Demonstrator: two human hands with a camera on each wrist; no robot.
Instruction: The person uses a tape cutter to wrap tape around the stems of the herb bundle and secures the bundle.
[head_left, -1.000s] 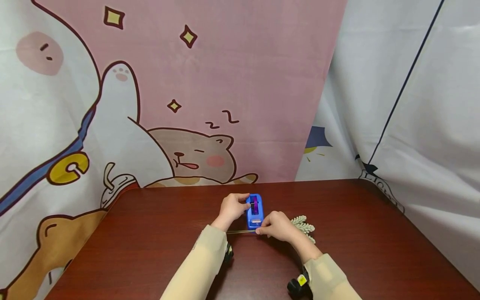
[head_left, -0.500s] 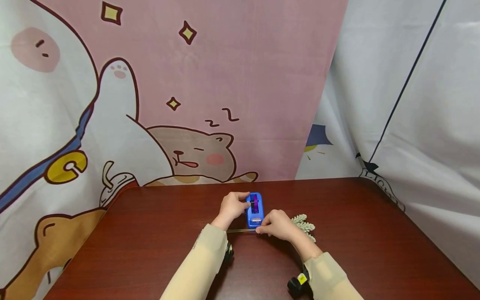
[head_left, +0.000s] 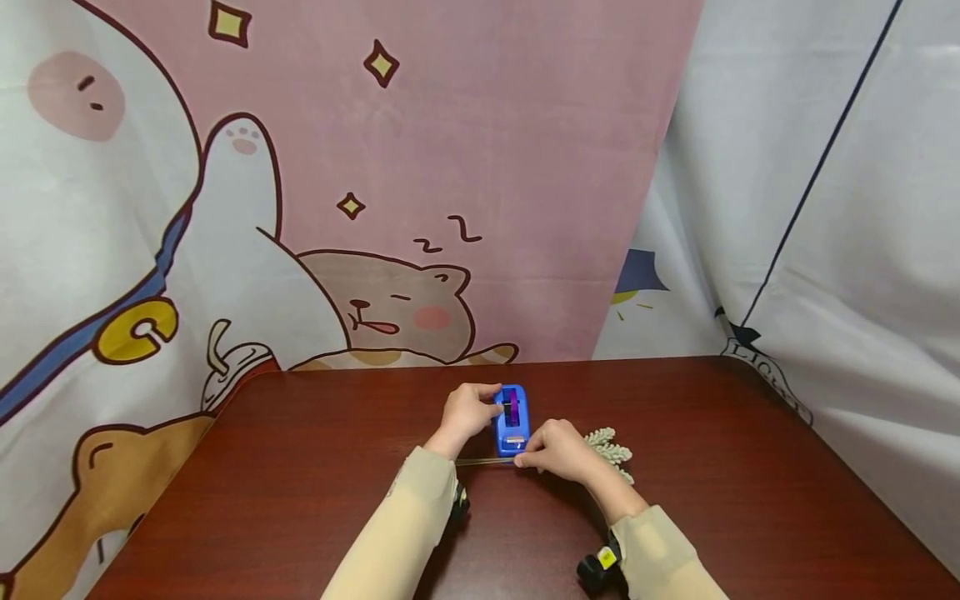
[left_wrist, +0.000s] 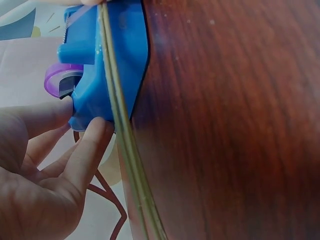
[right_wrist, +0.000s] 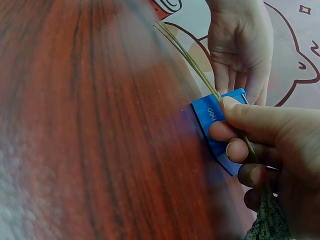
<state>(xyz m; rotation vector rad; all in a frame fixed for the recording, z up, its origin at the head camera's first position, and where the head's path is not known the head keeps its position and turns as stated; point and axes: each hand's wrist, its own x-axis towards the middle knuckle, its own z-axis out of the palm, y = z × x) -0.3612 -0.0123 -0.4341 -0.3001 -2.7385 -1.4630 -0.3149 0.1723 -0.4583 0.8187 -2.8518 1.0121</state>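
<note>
A blue tape dispenser (head_left: 512, 438) with a purple tape roll (left_wrist: 52, 82) stands on the table in front of me. My left hand (head_left: 465, 415) grips its left side, thumb and fingers against the body in the left wrist view. Thin greenish-brown stems (left_wrist: 121, 110) run across the near end of the dispenser. Between thumb and fingers, my right hand (head_left: 557, 451) pinches these stems, close by the dispenser's cutter end. Their pale green, ear-like heads (head_left: 611, 450) stick out to the right behind that hand. Whether tape touches the stems is hidden by the right fingertips.
The dark red-brown table (head_left: 300, 500) extends on both sides of the hands. A pink and white cartoon curtain (head_left: 525, 167) hangs behind its far edge and around the sides. A black wrist camera (head_left: 596, 575) sits under the right sleeve.
</note>
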